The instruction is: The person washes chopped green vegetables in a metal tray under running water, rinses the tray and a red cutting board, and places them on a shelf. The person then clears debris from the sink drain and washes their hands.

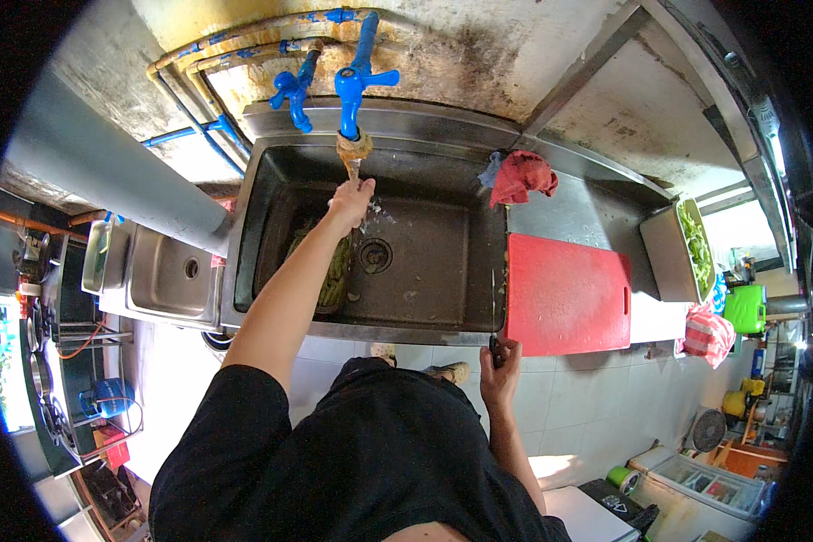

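Observation:
My left hand (352, 200) reaches over the sink (434, 271), right below the blue tap (352, 86). Water (353, 169) runs from the tap's wrapped spout onto its fingers, which look loosely curled and apart, with nothing visible in them. At the sink's front right corner, my right hand (502, 366) is closed around the black handle of a knife (494, 348). Its thin blade points away from me along the sink's right edge, beside a red cutting board (569, 294). Green vegetables (336, 280) lie in the sink, partly hidden behind my left forearm.
A red cloth (522, 177) lies on the steel counter behind the board. Farther right stands a bin of cut greens (693, 244), near a striped cloth (706, 334). A second tap (294, 90), a grey pipe (117, 149) and a smaller sink (173, 271) are at the left.

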Demonstrator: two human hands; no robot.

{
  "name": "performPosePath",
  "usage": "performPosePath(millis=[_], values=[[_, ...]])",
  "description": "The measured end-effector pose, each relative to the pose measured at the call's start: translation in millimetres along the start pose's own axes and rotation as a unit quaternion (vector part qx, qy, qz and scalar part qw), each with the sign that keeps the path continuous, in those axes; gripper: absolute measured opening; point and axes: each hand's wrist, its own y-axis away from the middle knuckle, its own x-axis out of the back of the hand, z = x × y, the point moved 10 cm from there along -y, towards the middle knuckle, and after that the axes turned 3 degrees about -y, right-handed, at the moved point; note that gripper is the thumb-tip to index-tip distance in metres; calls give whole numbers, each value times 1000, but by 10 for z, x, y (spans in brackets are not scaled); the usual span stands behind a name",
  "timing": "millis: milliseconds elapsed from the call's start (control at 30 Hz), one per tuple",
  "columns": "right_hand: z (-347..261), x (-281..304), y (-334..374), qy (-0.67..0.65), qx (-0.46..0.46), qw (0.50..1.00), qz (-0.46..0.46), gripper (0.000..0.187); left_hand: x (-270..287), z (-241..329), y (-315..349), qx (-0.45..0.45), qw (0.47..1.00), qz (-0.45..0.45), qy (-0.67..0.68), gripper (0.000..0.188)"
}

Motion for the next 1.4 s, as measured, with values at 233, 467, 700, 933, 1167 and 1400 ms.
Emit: performPosePath(millis=[233, 467, 700, 933, 1167, 1400], values=[[134, 26, -199, -65, 33, 996, 46, 25, -822, -424, 578, -127, 951, -22, -282, 44], [27, 93, -226, -69, 73, 994, 48, 25, 476, -43, 975, -144, 937, 212, -237, 25], [9, 699, -466, 76, 18, 981, 177, 28, 1393, 2187, 1724, -507, 792, 340, 8, 34], [-92, 758, -467, 198, -4, 966, 167, 29, 1282, 2459, 1989, -545, 778, 290, -119, 25], [-590, 295, -393, 51, 45, 995, 69, 26, 1657, 642, 1426, -256, 929, 267, -1, 55], [-757, -281, -597, 156, 2, 988, 13, 24, 1675, -2056, 1169, 179, 933, 169, -263, 84]])
